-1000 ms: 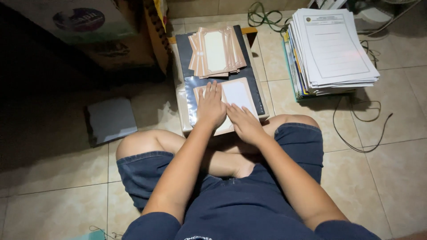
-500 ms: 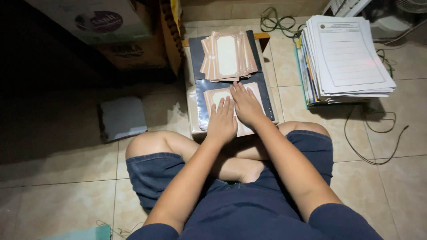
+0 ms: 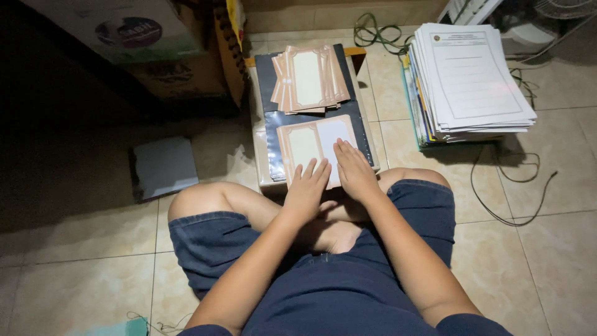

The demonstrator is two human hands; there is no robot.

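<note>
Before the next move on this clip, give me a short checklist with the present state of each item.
1. Left hand flat on the open card: ok, palm down on its near edge.
2. Right hand on the same card: ok, fingers lie on the white right half.
3. Card lies fully on the dark mat: not ok, its near edge sticks out over the mat's edge.
4. Stack of cards apart from the open one: ok, a strip of mat shows between them.
5. Pile of papers away from both hands: ok, on the floor to the right.
6. Card creased down its middle: cannot tell.
</note>
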